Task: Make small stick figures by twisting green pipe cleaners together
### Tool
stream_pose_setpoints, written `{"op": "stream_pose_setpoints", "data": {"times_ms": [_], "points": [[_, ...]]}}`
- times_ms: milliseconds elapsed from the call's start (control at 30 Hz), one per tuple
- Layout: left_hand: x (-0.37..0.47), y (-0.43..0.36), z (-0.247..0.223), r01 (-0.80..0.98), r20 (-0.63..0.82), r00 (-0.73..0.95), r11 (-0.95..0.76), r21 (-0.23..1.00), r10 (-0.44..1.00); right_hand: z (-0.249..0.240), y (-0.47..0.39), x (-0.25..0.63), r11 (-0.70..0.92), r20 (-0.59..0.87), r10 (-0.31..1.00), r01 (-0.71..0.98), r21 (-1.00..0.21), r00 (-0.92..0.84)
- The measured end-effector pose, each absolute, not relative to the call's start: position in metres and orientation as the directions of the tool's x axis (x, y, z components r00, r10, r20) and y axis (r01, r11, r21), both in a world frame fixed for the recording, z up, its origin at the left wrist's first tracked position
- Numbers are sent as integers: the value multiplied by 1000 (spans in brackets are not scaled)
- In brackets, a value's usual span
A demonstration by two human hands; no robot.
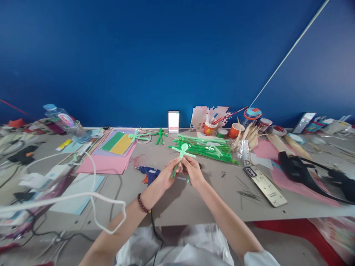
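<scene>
Both hands are closed on a light green pipe-cleaner figure [183,150], which stands upright with a round head and arms spread to the sides. My left hand [169,172] pinches its lower body from the left, and darker green strands show below the fingers. My right hand [193,171] grips it from the right; a short green end pokes out beneath. The fingers hide most of the figure's legs. Just behind lies a bundle of green pipe cleaners [216,150]. A blue hot glue gun [149,173] rests left of my left hand.
A dark green figure [160,136] stands near a white phone screen [173,122]. Coloured sheets [116,143] and a plastic bottle [65,120] are at left. On the right are thin wires [249,195], a phone [265,186] and paper cups [209,128]. A white cable [111,199] loops above my left forearm.
</scene>
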State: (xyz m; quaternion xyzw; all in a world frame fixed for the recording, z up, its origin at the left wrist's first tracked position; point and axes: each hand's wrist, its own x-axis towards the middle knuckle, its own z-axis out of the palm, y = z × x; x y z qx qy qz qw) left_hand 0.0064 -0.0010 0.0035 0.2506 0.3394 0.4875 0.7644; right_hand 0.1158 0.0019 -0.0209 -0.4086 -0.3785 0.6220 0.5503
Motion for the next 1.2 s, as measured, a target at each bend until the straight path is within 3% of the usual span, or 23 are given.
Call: {"op": "stream_pose_setpoints", "data": {"times_ms": [267, 400, 500, 633, 967, 1200], "points": [[3, 1, -6, -326, -153, 214, 218, 920, 965, -20, 5, 120, -109, -132, 991, -408, -907, 29], [0, 4, -5, -249, 19, 55, -5, 969, 998, -21, 6, 122, -30, -54, 996, -287, -958, 77], [-1, 6, -5, -242, 99, 32, -88, 966, 995, -20, 5, 122, 51, 37, 996, -184, -982, 75], [-2, 6, -7, -339, 50, 99, -14, 941, 994, -18, 3, 121, 138, 134, 990, -80, -987, 49], [-9, 13, -9, -519, -157, 248, 268, 812, 956, -18, 1, 119, 51, 52, 999, -123, -991, -1], [-7, 11, -9, -525, -145, 348, 321, 788, 926, -15, -1, 116, 46, 49, 998, -94, -995, -35]]}}
